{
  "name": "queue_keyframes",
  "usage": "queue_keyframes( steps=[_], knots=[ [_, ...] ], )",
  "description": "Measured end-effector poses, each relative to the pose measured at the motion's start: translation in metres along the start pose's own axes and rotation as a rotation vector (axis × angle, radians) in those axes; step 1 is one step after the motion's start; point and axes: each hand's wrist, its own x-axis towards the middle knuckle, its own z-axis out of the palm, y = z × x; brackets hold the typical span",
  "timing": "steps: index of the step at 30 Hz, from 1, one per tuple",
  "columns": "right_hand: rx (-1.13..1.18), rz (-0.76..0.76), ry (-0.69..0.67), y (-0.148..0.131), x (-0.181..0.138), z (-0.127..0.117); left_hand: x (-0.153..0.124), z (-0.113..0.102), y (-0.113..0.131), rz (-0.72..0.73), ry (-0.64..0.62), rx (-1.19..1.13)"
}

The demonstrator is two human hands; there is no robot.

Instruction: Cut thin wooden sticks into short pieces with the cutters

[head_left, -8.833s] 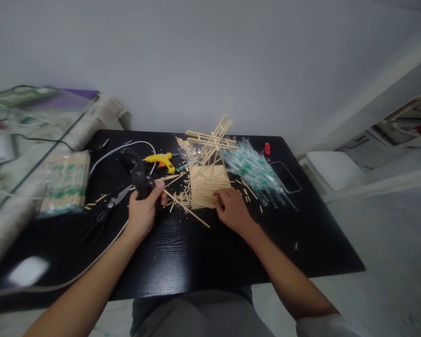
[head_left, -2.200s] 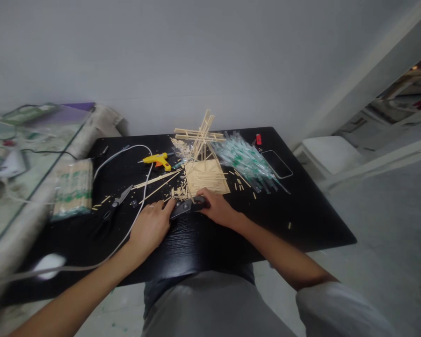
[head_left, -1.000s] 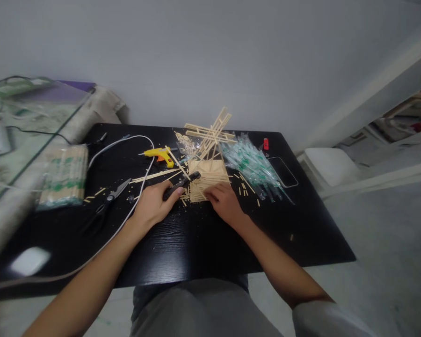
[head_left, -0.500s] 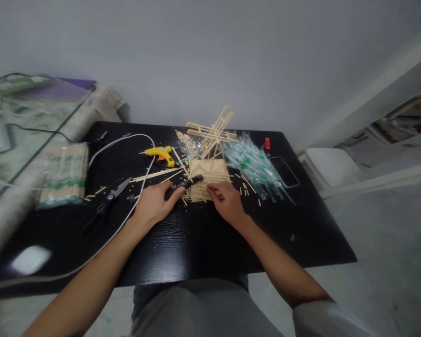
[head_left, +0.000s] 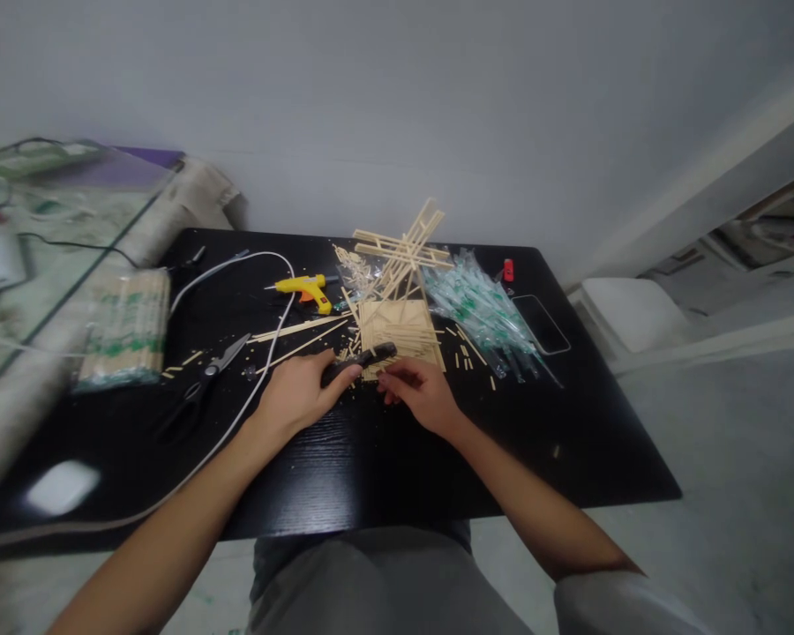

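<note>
My left hand (head_left: 299,392) is closed round the handle of a black cutter (head_left: 363,359), whose head lies over the near edge of a flat raft of glued wooden sticks (head_left: 400,329). My right hand (head_left: 418,392) sits just right of the cutter with its fingers curled in a pinch; what it holds is too small to see. Behind the raft stands a leaning frame of crossed sticks (head_left: 403,251). Loose stick offcuts (head_left: 344,353) lie around both hands on the black table (head_left: 384,476).
A yellow glue gun (head_left: 304,289) with a white cable (head_left: 238,406), scissors (head_left: 202,388), a pile of wrapped chopsticks (head_left: 480,309), a phone (head_left: 541,323), a small red object (head_left: 507,268) and a chopstick pack (head_left: 124,328) lie around. A glass table stands at left.
Both hands drew slightly nearer to me; the cutter came down toward the raft's near edge. My right hand left the raft and curled beside the cutter's head.
</note>
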Motion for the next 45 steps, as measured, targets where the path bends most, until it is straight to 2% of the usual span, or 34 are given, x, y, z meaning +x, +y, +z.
queue_keyframes(
  steps=[4, 11, 19, 25, 28, 31, 37, 42, 45],
  knots=[
    [0.016, 0.021, 0.008, 0.001, 0.000, 0.001, 0.000, 0.001, 0.000, -0.016, 0.009, 0.018],
    [-0.029, -0.028, 0.092, 0.004, 0.002, 0.000, 0.001, 0.004, 0.000, 0.010, 0.032, 0.042],
    [0.144, 0.061, -0.120, -0.005, -0.001, -0.009, -0.001, 0.006, -0.004, 0.120, 0.024, -0.138],
    [0.364, 0.196, -0.329, -0.008, -0.005, -0.008, -0.002, 0.004, -0.008, 0.238, -0.011, -0.328],
    [0.425, 0.219, -0.364, -0.007, -0.006, -0.007, -0.003, 0.003, -0.009, 0.244, -0.027, -0.323],
    [0.416, 0.219, -0.334, -0.006, -0.006, -0.007, -0.004, 0.002, -0.010, 0.216, -0.019, -0.271],
    [0.242, 0.120, -0.243, -0.003, -0.002, -0.010, 0.000, 0.002, -0.011, 0.179, 0.010, -0.157],
    [0.167, -0.058, -0.124, 0.001, -0.003, -0.011, 0.002, 0.002, -0.010, 0.137, -0.018, -0.073],
    [0.073, -0.138, -0.148, -0.001, -0.005, -0.013, 0.003, 0.003, -0.009, 0.140, -0.048, -0.050]
  ],
)
